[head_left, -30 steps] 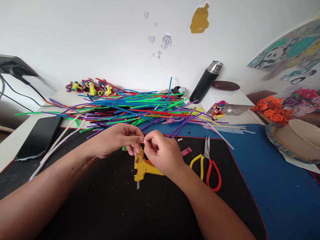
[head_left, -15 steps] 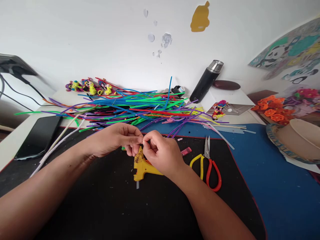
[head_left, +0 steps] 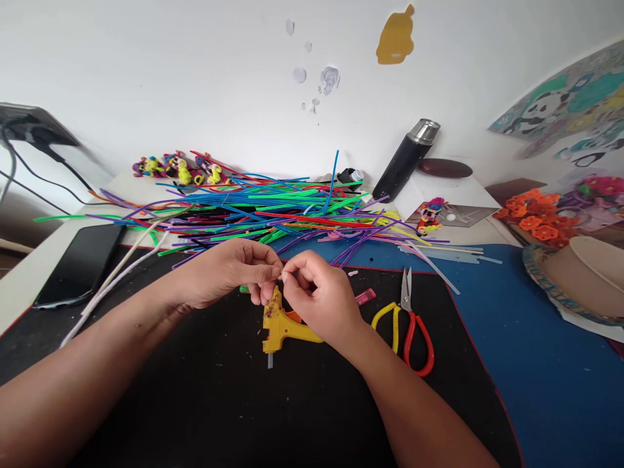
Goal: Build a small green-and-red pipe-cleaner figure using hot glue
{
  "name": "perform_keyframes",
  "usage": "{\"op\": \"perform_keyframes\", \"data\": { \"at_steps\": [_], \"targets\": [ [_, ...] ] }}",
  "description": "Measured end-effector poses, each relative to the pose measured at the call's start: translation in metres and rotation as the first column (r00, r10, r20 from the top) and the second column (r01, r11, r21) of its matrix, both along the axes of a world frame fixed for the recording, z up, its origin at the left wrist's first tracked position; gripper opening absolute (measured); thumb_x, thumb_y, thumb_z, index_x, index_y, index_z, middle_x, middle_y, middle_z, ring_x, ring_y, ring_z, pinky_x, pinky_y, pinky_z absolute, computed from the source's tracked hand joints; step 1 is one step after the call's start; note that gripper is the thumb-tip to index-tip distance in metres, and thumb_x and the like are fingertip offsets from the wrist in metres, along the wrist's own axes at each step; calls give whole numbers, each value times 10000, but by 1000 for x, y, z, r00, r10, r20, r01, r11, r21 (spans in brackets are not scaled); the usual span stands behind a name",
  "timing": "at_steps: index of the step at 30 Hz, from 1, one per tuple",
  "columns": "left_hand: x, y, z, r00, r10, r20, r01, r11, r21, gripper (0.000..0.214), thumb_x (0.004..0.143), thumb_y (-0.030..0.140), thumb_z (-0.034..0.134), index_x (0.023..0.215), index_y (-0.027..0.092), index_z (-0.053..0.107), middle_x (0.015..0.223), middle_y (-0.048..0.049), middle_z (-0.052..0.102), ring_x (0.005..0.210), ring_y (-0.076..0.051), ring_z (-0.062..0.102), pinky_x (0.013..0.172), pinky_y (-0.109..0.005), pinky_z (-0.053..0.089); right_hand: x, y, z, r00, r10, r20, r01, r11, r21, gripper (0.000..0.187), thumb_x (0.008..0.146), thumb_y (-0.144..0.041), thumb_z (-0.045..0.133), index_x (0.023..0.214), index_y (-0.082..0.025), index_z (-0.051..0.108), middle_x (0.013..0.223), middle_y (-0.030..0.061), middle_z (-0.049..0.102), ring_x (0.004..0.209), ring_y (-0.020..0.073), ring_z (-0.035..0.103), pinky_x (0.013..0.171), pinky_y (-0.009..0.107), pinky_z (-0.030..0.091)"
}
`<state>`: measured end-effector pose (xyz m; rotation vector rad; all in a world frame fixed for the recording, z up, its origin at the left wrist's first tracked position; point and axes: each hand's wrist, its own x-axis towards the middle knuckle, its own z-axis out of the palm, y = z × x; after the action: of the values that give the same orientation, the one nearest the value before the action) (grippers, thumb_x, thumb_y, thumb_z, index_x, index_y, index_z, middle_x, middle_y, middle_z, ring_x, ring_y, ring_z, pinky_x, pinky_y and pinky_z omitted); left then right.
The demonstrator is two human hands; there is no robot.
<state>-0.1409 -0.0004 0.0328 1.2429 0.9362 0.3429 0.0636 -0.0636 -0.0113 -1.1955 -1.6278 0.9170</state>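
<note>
My left hand [head_left: 242, 270] and my right hand [head_left: 322, 292] meet fingertip to fingertip over the black mat [head_left: 205, 403]. Both are closed in a pinch, and whatever sits between the fingertips is too small to make out. Directly beneath them lies a yellow glue gun [head_left: 280, 328], partly covered by my right hand, with a clear glue stick [head_left: 270, 361] poking from its back end. Right of my right hand lie a pink object [head_left: 365, 296] and scissors [head_left: 410, 325] with one yellow and one red handle, blades pointing away.
Behind my hands spreads a heap of coloured pipe cleaners [head_left: 263, 201]. Small pipe-cleaner figures [head_left: 178, 170] stand at the back left, another figure [head_left: 431, 216] at right. A black phone [head_left: 80, 266] lies left; a black flask [head_left: 405, 159] leans at the back. A round basket [head_left: 575, 279] stands far right.
The view has shifted slightly, so everything sits a little farther right and lower. My fingertips remain pinched together, with the right hand's fingers turned a little.
</note>
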Motion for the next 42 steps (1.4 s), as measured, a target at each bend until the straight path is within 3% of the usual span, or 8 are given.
{"op": "perform_keyframes", "data": {
  "at_steps": [6, 11, 20, 28, 36, 42],
  "targets": [
    [1, -2, -2, 991, 58, 121, -51, 997, -58, 345, 789, 465, 1018, 835, 186, 819, 653, -26, 791, 575, -136, 736, 541, -179, 554, 2, 2, 10, 968, 1, -250, -37, 989, -141, 145, 957, -365, 679, 907, -241, 623, 613, -87, 477, 530, 112, 425, 519, 268, 320],
    [1, -2, -4, 987, 65, 150, -55, 996, -70, 400, 787, 520, 1034, 859, 179, 839, 703, -49, 815, 602, -143, 749, 561, -188, 581, 3, 3, 11, 945, -24, -325, -35, 984, -174, 179, 931, -381, 727, 884, -234, 638, 608, -85, 474, 530, 106, 403, 507, 261, 291],
    [2, -5, -2, 992, 42, 117, -65, 977, 205, 346, 828, 422, 997, 945, 196, 763, 804, -18, 807, 722, -150, 741, 678, -231, 615, 1, 4, 4, 921, -44, -387, -69, 959, -274, 252, 930, -449, 763, 892, -231, 643, 608, -90, 480, 518, 97, 398, 496, 254, 303],
    [4, -15, -1, 992, 107, -69, -53, 837, 545, 251, 942, 448, 824, 942, 207, 752, 797, -18, 745, 728, -163, 674, 669, -255, 523, 0, 5, 4, 905, -43, -424, -88, 954, -285, 287, 926, -475, 784, 885, -235, 633, 609, -96, 461, 515, 94, 385, 500, 255, 298],
    [5, -14, 4, 990, 136, -33, -99, 851, 516, 265, 916, 450, 837, 919, 210, 725, 774, -17, 769, 717, -172, 717, 662, -250, 542, 4, 7, 4, 904, -59, -422, -75, 953, -294, 306, 931, -503, 777, 884, -236, 635, 624, -88, 463, 525, 95, 372, 505, 263, 281],
    [4, -15, 4, 987, 153, -42, -105, 830, 548, 273, 923, 464, 833, 924, 208, 740, 782, -22, 773, 720, -174, 726, 667, -253, 548, 4, 7, 5, 892, -45, -449, -88, 958, -273, 287, 949, -482, 762, 892, -234, 629, 651, -79, 482, 537, 96, 371, 512, 267, 283]
  ]
}}
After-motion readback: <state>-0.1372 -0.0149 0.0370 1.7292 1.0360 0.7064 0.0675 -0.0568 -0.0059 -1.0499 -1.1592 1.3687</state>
